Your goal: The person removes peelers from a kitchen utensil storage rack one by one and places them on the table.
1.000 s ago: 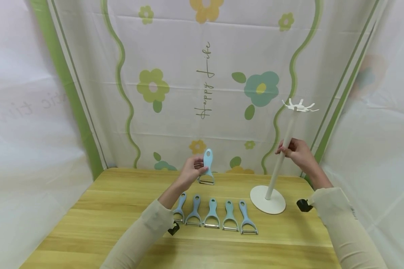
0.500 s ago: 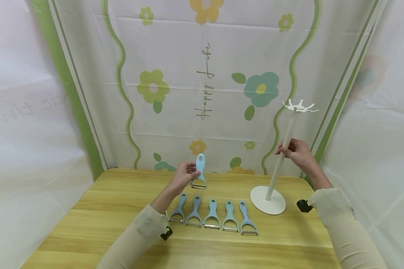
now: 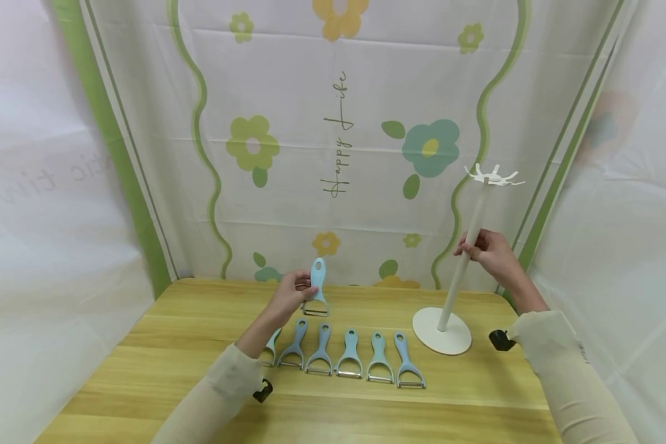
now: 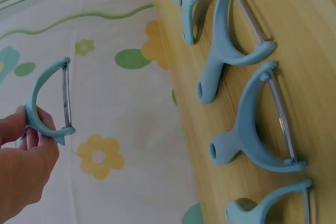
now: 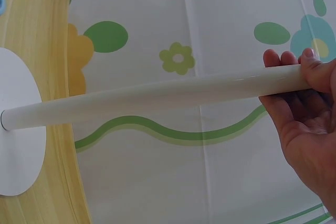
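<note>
My left hand [image 3: 288, 297] pinches the handle of a light blue peeler [image 3: 318, 277], holding it upright above the table with its blade end down. The left wrist view shows that peeler's curved head [image 4: 38, 93] beyond the thumb. My right hand [image 3: 491, 251] grips the pole of a white stand [image 3: 459, 277] about halfway up; in the right wrist view the fingers curl round the pole [image 5: 173, 95]. Below the left hand several blue and green peelers [image 3: 350, 351] lie in a row, handles pointing away. The leftmost peeler [image 3: 272, 348] is partly hidden by the left forearm.
White hooks [image 3: 494, 177] spread out at the stand's top. Its round base [image 3: 444, 339] rests on the wooden table [image 3: 355, 413], right of the row. A white curtain with printed flowers [image 3: 311, 160] hangs behind the table's far edge.
The left hand has moved left and slightly down with the peeler, uncovering the leftmost peeler of the row. The right hand and the stand have stayed in place.
</note>
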`<state>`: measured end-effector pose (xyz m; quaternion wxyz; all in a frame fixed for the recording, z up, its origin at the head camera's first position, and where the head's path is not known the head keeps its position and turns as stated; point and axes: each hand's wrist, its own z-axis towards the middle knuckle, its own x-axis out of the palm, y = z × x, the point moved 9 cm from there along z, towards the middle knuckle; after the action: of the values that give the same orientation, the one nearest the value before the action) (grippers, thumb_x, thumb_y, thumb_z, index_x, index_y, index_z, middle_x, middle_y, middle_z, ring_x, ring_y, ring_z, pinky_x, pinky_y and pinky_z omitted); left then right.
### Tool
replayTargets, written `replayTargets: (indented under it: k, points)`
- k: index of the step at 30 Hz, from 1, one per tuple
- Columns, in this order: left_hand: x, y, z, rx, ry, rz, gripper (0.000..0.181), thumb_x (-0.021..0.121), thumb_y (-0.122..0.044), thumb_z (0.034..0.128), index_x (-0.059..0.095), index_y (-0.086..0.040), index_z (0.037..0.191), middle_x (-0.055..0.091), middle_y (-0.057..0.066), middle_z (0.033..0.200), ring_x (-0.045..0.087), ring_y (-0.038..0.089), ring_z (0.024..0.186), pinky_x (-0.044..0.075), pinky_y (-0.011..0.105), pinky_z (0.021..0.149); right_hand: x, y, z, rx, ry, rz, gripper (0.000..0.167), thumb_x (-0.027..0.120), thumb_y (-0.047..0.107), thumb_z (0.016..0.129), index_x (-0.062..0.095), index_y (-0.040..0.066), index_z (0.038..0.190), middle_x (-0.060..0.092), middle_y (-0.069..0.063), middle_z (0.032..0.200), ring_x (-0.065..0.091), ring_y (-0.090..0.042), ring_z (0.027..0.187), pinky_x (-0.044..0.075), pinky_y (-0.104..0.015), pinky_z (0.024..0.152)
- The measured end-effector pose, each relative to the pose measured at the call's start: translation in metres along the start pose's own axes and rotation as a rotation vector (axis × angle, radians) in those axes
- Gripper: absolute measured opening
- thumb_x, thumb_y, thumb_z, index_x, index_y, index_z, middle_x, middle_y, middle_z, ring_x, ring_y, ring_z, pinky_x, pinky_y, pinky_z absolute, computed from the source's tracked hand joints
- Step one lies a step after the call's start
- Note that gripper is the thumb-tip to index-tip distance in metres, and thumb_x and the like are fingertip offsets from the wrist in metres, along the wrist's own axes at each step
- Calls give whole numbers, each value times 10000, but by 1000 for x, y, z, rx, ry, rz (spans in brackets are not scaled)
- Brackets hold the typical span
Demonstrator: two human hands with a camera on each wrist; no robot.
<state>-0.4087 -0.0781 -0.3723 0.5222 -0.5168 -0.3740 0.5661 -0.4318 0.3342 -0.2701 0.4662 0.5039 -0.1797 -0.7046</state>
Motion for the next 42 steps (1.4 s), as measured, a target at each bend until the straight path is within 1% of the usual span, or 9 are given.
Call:
replayTargets:
  k: [2,7,17,19,25,30,34,38,42]
  points:
    - [-3,1,-1,-2,1,3,282,623,80,919,596,125,1195,647,204,1084,655,192,942,577,273,834,0,0,0,-3,-1,-1,206,543,103,1026,588,-85,1098,705,30,912,666,30,836,564,-179,739]
    - [-9,5,-4,-14,9,4,300,613,76,925,581,131,1219,640,226,1115,653,184,952,575,270,850,0,0,0,-9,0,7,206,546,96,1023,587,-91,1097,701,43,908,685,-10,853,566,-174,743]
    - [-21,11,-10,-16,-6,10,312,615,82,917,572,149,1219,646,223,1088,652,178,932,564,217,798,0,1,0,-13,-2,14,205,544,95,1024,586,-95,1090,688,82,891,678,3,843,566,-167,746]
    - [-24,12,-12,-27,-12,10,316,619,80,914,575,142,1220,649,214,1090,650,173,930,557,200,795,0,0,0,-11,-3,14,208,545,97,1024,587,-95,1092,687,90,889,678,5,843,565,-167,745]
    - [-32,18,-16,-30,-5,5,308,602,85,921,554,172,1213,631,218,1088,637,169,932,557,205,798,0,-1,0,-11,-5,11,213,549,99,1022,589,-95,1099,697,86,888,679,5,842,564,-172,740]
    - [-41,26,-18,-52,-20,19,319,598,76,931,547,169,1231,623,223,1114,629,152,936,551,198,789,0,-1,0,-10,-7,10,217,551,103,1022,587,-96,1100,704,63,892,666,30,831,565,-172,738]
    - [-51,30,-21,-68,-41,33,318,596,72,933,550,161,1235,626,226,1120,639,173,944,550,205,787,0,0,1,-8,-6,10,236,549,101,1022,569,-117,1111,702,41,898,668,28,831,566,-171,738]
    - [-60,33,-24,-64,-36,47,331,588,65,939,536,162,1252,620,232,1126,643,199,962,562,236,821,0,0,1,-1,-8,10,235,548,93,1022,564,-123,1112,699,40,895,670,23,829,565,-169,736]
    - [-67,38,-28,-69,-27,50,350,583,61,944,525,169,1271,615,244,1138,637,181,950,568,242,828,0,-1,1,3,-8,8,224,546,94,1023,576,-112,1105,697,51,893,678,2,838,563,-166,738]
